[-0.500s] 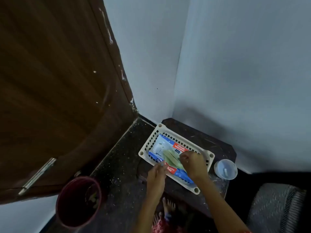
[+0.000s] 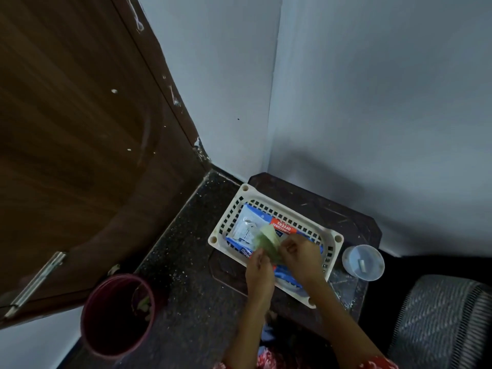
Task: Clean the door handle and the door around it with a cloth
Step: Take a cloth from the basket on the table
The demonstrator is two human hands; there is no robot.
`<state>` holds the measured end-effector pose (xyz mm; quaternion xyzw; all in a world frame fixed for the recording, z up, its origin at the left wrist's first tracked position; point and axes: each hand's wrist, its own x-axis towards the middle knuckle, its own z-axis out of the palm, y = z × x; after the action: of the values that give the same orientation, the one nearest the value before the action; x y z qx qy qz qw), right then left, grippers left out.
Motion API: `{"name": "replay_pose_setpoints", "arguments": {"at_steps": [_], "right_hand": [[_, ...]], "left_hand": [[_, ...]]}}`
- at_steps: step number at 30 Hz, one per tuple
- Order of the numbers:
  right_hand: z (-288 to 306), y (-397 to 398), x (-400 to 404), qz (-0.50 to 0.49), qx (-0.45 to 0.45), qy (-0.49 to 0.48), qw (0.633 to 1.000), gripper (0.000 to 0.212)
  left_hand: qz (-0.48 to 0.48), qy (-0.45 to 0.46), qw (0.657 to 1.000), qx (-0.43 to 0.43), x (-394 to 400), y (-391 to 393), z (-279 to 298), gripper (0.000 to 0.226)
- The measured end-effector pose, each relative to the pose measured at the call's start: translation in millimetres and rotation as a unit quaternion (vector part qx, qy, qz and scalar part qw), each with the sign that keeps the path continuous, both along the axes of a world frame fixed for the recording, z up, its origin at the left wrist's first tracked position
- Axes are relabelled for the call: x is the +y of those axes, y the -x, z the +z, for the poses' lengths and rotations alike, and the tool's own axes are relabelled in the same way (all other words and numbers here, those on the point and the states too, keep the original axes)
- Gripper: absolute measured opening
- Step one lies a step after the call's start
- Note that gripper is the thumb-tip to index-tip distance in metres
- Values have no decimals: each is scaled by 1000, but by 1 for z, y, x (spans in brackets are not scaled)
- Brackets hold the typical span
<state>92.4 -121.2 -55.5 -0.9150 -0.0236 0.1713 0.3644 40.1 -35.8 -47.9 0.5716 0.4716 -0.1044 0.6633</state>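
A pale green cloth [image 2: 267,239] sticks up out of a blue, white and orange wipes pack [image 2: 246,231] lying in a white slotted basket [image 2: 336,239]. My left hand [image 2: 258,272] and my right hand [image 2: 299,251] both pinch the cloth's lower part, over the pack. The brown wooden door [image 2: 74,145] fills the left side, with a long silver handle [image 2: 37,280] at its lower left, well away from both hands.
The basket rests on a dark low stool [image 2: 354,217] in the corner of two pale walls. A clear plastic cup [image 2: 362,263] stands to the basket's right. A maroon bucket [image 2: 117,315] sits on the speckled floor below the door. A grey woven seat [image 2: 442,320] is at right.
The cloth now stands higher out of the pack, and both hands have closed in on it. The view has shifted slightly.
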Motion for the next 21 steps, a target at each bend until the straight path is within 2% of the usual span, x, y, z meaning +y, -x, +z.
{"name": "replay_pose_setpoints", "arguments": {"at_steps": [6,9,13,17,19,21], "right_hand": [[1,3,-1,-51,22,-60,997,33],[3,0,0,-52,88,-107,989,27],[4,-3,1,-30,154,-125,980,16],[8,-4,-1,-46,167,-140,975,5],[10,-5,-2,-62,175,-166,969,14],[10,-6,-2,-67,181,-160,968,12]], "left_hand": [[-27,-7,999,19,1,-11,9,24],[-23,-2,1000,14,3,-15,10,25],[39,40,997,45,9,-16,5,25],[80,99,990,63,14,-18,4,24],[93,112,987,67,15,-19,4,22],[105,130,984,66,15,-20,3,20]]}}
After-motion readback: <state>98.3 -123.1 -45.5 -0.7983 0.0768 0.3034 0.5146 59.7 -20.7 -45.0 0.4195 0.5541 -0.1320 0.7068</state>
